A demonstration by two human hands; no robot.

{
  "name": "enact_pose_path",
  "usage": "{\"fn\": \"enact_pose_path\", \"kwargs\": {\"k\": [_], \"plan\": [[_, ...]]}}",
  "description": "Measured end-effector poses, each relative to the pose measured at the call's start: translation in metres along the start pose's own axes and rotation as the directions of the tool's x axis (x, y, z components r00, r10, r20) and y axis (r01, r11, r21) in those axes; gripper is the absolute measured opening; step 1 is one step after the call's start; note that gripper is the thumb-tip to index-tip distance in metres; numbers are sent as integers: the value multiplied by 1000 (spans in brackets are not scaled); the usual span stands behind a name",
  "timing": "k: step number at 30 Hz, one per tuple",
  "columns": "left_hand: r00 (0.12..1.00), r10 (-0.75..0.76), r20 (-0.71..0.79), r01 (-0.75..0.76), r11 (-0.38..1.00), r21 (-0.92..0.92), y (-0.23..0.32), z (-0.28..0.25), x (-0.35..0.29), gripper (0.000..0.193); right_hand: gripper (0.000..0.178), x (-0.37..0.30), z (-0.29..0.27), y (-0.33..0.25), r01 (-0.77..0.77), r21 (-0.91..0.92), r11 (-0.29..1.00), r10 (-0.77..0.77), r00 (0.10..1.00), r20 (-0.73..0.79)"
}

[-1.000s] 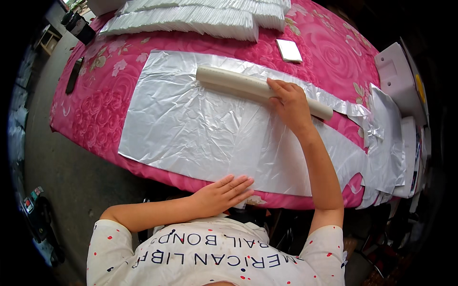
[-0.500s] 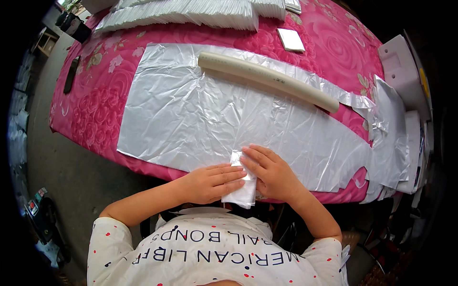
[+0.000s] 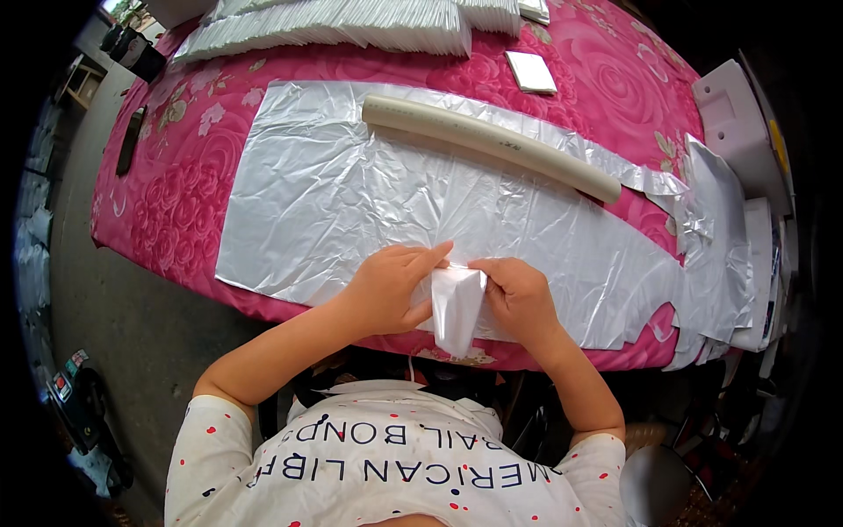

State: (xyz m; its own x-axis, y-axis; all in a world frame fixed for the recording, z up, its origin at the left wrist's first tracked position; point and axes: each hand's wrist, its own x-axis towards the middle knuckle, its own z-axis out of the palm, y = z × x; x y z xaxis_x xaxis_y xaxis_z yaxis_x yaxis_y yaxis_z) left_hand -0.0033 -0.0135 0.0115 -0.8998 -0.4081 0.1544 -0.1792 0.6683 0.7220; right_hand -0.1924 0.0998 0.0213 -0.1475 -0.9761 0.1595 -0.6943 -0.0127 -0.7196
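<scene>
A narrow folded white plastic bag (image 3: 457,307) hangs between my hands near the front edge of the table, its lower end tapering. My right hand (image 3: 520,297) pinches its upper right corner. At its upper left corner, the fingers of my left hand (image 3: 391,285) grip the top edge, with the thumb lower beside the bag. Beneath my hands spreads a stack of flat, shiny white plastic sheets (image 3: 299,202), wrinkled and wide. A beige plastic pipe (image 3: 492,145) lies slantwise across the sheets, beyond my hands.
Long rows of folded white bags (image 3: 351,35) stand at the far side of the pink floral tablecloth (image 3: 176,202). A small folded white stack (image 3: 531,72) lies nearer. A dark narrow object (image 3: 131,140) rests at the left, and a white foam box (image 3: 742,123) stands at the right.
The folded bag has come up from lying flat under my fingers and now hangs from its top edge. My left hand has moved up and my right hand has shifted to the corner.
</scene>
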Motion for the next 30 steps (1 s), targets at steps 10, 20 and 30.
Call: {"fn": "enact_pose_path", "kwargs": {"k": [10, 20, 30], "plan": [[994, 106, -11, -103, 977, 186, 9, 10, 15, 71, 24, 42, -15, 2, -680, 278, 679, 597, 731, 330], [994, -82, 79, 33, 872, 488, 15, 40, 10, 82, 30, 19, -2, -12, -394, -111, 913, 395, 919, -13], [990, 132, -50, -91, 867, 489, 4, 31, 15, 50, 53, 32, -8, 29, 329, -397, 857, -266, 942, 207]]}}
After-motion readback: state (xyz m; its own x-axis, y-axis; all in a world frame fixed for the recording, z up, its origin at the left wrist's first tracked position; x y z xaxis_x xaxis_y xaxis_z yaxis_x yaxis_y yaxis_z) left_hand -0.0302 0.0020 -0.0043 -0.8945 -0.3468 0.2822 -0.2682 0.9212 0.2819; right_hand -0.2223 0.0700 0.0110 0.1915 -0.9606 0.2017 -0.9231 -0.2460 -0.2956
